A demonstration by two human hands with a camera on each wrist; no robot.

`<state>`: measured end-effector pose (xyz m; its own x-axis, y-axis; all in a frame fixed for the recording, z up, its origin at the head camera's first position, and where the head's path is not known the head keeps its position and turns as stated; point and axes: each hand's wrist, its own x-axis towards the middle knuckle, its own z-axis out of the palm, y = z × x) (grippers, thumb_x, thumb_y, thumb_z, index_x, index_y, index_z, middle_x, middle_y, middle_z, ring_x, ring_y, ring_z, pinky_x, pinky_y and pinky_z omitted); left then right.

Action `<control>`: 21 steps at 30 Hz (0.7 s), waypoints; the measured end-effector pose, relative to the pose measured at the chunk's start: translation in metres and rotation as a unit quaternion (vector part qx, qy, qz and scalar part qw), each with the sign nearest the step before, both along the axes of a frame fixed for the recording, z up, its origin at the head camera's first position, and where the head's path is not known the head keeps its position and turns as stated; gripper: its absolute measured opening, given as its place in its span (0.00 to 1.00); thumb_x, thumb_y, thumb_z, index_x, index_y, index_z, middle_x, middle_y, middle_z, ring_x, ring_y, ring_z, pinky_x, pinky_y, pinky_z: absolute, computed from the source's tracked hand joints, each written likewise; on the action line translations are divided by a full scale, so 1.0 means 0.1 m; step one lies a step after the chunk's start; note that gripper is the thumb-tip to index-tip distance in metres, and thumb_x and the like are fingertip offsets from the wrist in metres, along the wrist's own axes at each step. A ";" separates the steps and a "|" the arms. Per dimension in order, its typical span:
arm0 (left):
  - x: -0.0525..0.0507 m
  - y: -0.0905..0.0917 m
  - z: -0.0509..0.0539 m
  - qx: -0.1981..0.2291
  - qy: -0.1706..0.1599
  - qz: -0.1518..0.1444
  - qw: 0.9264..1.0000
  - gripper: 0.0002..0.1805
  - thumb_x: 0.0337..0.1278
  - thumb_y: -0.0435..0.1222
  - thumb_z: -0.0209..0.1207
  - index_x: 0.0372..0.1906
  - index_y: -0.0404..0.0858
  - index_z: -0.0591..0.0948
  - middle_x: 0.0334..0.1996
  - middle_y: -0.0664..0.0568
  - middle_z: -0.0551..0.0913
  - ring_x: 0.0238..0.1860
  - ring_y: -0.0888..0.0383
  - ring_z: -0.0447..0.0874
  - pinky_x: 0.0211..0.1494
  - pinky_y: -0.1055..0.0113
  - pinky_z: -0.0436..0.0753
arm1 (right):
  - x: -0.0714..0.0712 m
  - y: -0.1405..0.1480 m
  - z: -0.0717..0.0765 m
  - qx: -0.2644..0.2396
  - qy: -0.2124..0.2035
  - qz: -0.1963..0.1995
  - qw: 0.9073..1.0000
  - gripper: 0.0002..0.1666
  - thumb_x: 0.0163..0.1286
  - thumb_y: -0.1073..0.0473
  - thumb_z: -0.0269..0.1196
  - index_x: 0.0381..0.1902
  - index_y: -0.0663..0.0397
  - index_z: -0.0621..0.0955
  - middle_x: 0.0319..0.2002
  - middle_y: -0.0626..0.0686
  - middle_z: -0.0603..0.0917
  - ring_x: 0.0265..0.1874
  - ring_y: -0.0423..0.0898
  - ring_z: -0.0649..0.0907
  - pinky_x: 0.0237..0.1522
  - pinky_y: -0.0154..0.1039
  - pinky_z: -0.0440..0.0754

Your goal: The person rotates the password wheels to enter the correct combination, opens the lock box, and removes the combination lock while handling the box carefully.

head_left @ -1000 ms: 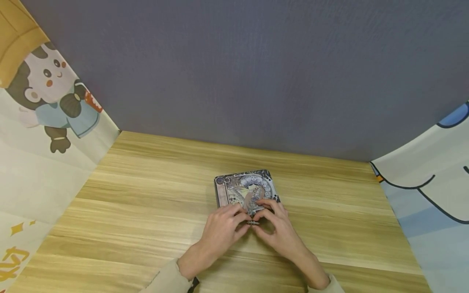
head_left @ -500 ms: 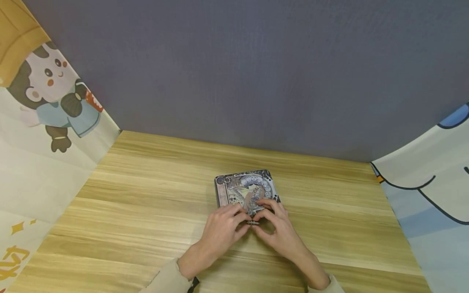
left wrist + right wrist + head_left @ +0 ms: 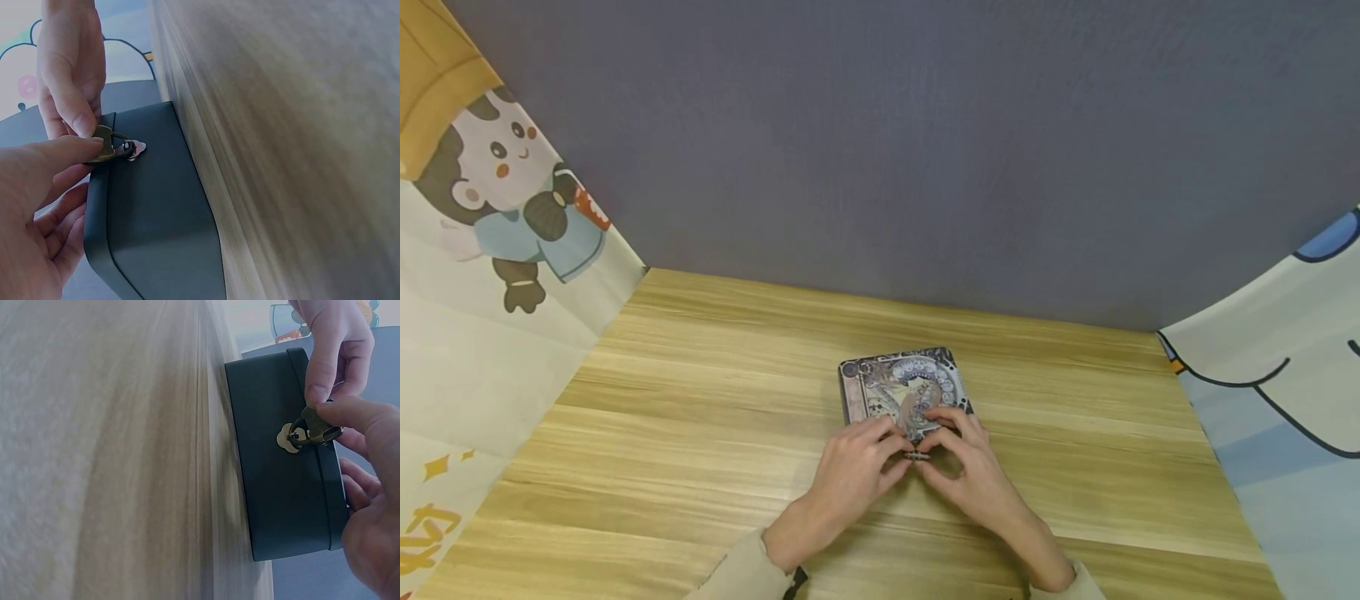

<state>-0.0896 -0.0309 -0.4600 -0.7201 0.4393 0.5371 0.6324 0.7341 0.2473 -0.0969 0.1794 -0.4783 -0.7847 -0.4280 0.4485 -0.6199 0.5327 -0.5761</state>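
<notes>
A dark box (image 3: 865, 387) with an ornate printed lid stands on the wooden table, its lid down. At its front hangs a small brass padlock (image 3: 317, 428), whose shackle passes through the fitting on a flower-shaped metal plate (image 3: 283, 439). My left hand (image 3: 853, 458) pinches the padlock from the left between thumb and fingers. From the right, my right hand (image 3: 973, 467) pinches the same padlock, some of its other fingers lying over the lid's near edge. Fingertips cover part of the lock body. Both wrist views show the box's plain dark front.
Wooden tabletop (image 3: 700, 400) surrounds the box. A grey panel (image 3: 880, 167) rises behind the table. Cloths with cartoon prints hang at the left (image 3: 475, 358) and right (image 3: 1262, 417) sides.
</notes>
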 end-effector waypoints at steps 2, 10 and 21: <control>0.00 0.00 0.00 0.000 0.000 0.001 1.000 0.11 0.44 0.40 0.80 0.34 0.47 0.90 0.33 0.61 0.84 0.31 0.65 0.81 0.35 0.75 0.82 | 0.00 0.00 0.00 0.000 0.000 0.001 1.000 0.20 0.54 0.62 0.79 0.39 0.38 0.82 0.62 0.51 0.79 0.62 0.54 0.76 0.60 0.61 0.70; 0.00 0.01 0.00 -0.004 0.007 0.003 1.000 0.11 0.45 0.41 0.79 0.34 0.47 0.90 0.32 0.61 0.83 0.30 0.66 0.80 0.33 0.76 0.81 | -0.01 0.00 0.00 0.008 0.002 -0.003 1.000 0.22 0.53 0.61 0.79 0.44 0.41 0.82 0.62 0.52 0.79 0.60 0.54 0.76 0.60 0.62 0.71; 0.00 0.01 -0.01 0.001 0.009 0.003 1.000 0.11 0.44 0.41 0.80 0.33 0.48 0.90 0.32 0.61 0.83 0.29 0.66 0.79 0.33 0.77 0.81 | -0.01 -0.01 -0.01 0.008 0.009 -0.003 1.000 0.21 0.53 0.61 0.79 0.41 0.39 0.82 0.61 0.52 0.79 0.61 0.55 0.76 0.59 0.61 0.71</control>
